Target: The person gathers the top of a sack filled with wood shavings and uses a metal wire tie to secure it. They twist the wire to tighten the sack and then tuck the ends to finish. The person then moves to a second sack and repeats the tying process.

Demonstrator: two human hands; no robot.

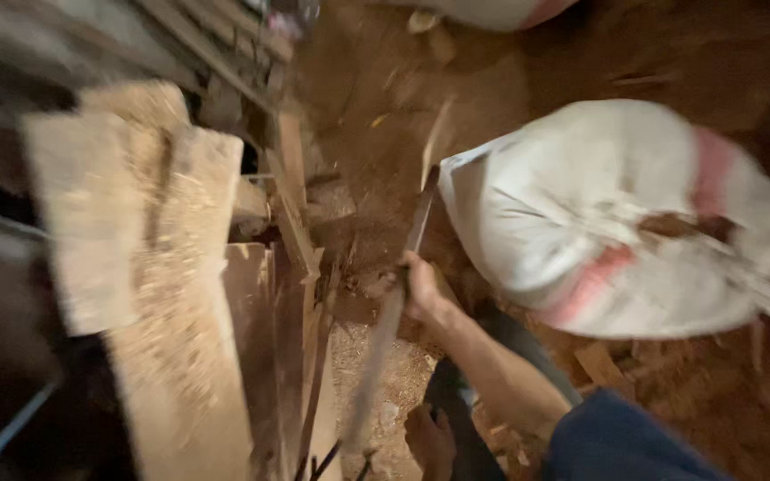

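Beside the white sack (621, 214), on its near-left edge, the right hand (421, 289) is closed round a long thin strip (394, 312) of wood or metal, too blurred to tell which; the strip runs from the sack's upper-left corner down towards the bottom of the view, tilted a little off upright, and the fingers are wrapped about its middle; the forearm comes up from a blue sleeve (617, 441) below the sack. The left hand does not show; a bare foot (430, 441) in a dark sandal stands below the gripping hand, just beside the strip's lower end. The sack is bulging, with pink bands across it, and lies on bare reddish-brown earth (581, 53) strewn with chips and splinters; a short offcut (601, 363) lies just under its lower edge. Left of the sack, past the strip, pale boards (149, 232) dusted with sawdust lean or lie stacked, with narrower slats (296, 214) standing between them and the strip; a patch of sawdust (385, 374) covers the ground at their foot. Beyond the boards, farther from the sack, dark timbers or rails (118, 36) run slantwise across the upper left. Above the sack, at the top edge, part of a second pale sack (492, 11) shows. The light is dim and warm, and the whole view is smeared by motion.
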